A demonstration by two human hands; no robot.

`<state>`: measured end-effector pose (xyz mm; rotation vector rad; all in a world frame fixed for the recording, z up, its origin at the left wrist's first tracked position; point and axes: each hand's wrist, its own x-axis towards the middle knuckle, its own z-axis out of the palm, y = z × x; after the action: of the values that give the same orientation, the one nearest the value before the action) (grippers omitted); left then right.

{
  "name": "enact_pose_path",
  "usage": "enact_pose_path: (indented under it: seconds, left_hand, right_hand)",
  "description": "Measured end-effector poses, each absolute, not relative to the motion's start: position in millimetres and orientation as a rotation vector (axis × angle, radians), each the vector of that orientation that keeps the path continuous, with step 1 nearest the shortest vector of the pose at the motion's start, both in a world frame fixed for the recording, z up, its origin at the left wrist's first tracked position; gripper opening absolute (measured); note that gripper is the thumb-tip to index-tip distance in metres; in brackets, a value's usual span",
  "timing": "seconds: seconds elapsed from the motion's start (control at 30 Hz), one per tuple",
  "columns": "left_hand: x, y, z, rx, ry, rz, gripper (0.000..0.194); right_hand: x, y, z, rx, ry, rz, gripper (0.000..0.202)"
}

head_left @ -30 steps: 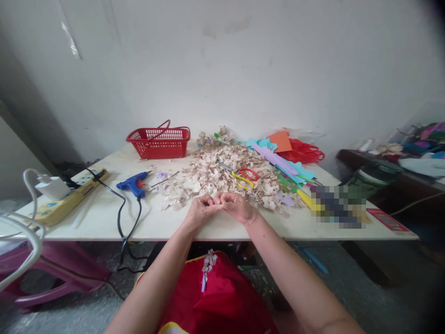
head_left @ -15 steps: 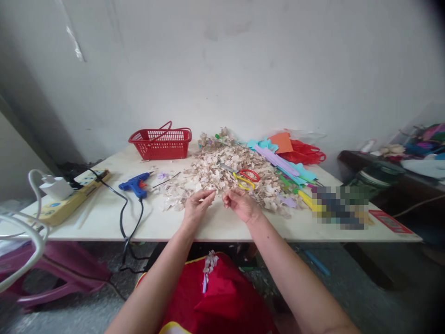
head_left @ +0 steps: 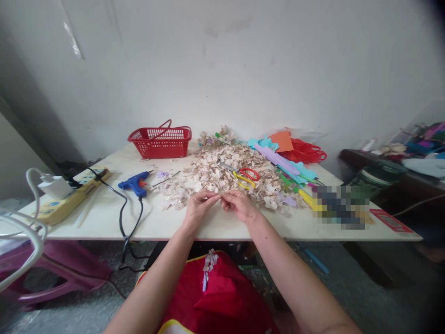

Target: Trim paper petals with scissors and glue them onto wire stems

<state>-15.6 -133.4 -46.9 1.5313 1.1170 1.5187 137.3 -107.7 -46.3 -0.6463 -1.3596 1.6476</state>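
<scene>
My left hand [head_left: 200, 204] and my right hand [head_left: 238, 204] meet at the fingertips over the near edge of a heap of pale, brownish-pink paper-like scraps [head_left: 222, 160]. Both are closed in a pinch. Whatever sits between the fingertips is too small to make out. Scissors [head_left: 247, 178] with one red and one yellow handle loop lie on the heap, just beyond my right hand. To the left of my hands rest a thin dark stick [head_left: 166, 179] and a small purple flower-like piece [head_left: 162, 175].
A blue glue gun [head_left: 135, 184] with a black cord lies left, near a yellow power strip [head_left: 66, 202]. Behind stands a red basket [head_left: 160, 144]. Purple strips [head_left: 278, 160], an orange sheet [head_left: 282, 141] and a red plastic bag [head_left: 308, 152] lie right. Scraps rest on my red apron [head_left: 222, 297].
My hands have come together so that the fingertips now touch; half a second ago a small gap lay between them. The things on the table have stayed put.
</scene>
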Motion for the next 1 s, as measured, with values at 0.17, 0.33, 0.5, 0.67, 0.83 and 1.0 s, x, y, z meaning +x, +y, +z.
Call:
enact_pose_path:
  seconds: [0.17,0.33,0.5,0.67,0.83,1.0]
  left_hand:
    - [-14,-134,-48,1.514,1.200,1.568,0.022]
    - [-17,-133,-48,1.705,1.182,1.472,0.022]
    - [-19,-134,-47,2.007,1.306,1.408,0.019]
    - [-9,-145,-46,2.359,1.355,1.367,0.014]
    - [3,-151,-46,2.303,1.178,1.263,0.014]
    - [-6,-137,-46,1.622,1.237,1.389,0.022]
  right_hand:
    - [138,-108,-47,-0.682,-1.392,1.644,0.020]
    - [140,-108,-47,-0.705,-1.448,1.612,0.019]
    - [139,-108,-49,-0.728,-1.453,1.598,0.019]
    - [136,-104,-53,-0.760,-1.365,1.478,0.020]
    - [138,-103,-48,-0.713,-1.272,1.475,0.020]
    - [139,-104,-47,-0.668,-1.200,1.515,0.018]
